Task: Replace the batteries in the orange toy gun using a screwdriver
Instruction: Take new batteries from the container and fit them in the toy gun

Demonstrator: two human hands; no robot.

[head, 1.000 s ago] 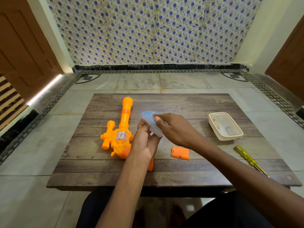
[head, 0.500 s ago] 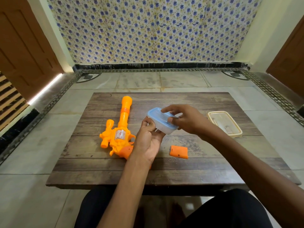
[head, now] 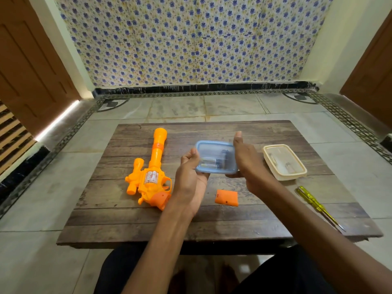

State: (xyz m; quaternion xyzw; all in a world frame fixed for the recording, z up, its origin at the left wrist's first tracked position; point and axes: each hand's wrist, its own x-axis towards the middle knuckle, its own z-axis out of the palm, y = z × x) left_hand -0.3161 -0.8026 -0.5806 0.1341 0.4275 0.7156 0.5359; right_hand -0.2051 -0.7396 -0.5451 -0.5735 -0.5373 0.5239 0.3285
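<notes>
Orange toy gun lies flat on the left of the wooden surface, barrel pointing away, grip end toward the person and partly hidden behind the left wrist. Left hand: fingers curled against the left edge of a blue translucent box, holding it. Batteries show inside the box, blurred; count not readable. Right hand grips the box's right side, thumb upright at the far corner, fingers tucked beneath. Orange battery cover lies loose on the surface between the two wrists, apart from the gun. Cream tub sits just right of the right hand — contents unclear. Yellow-handled screwdriver lies near the right edge, tip toward the person — neither hand on it.
</notes>
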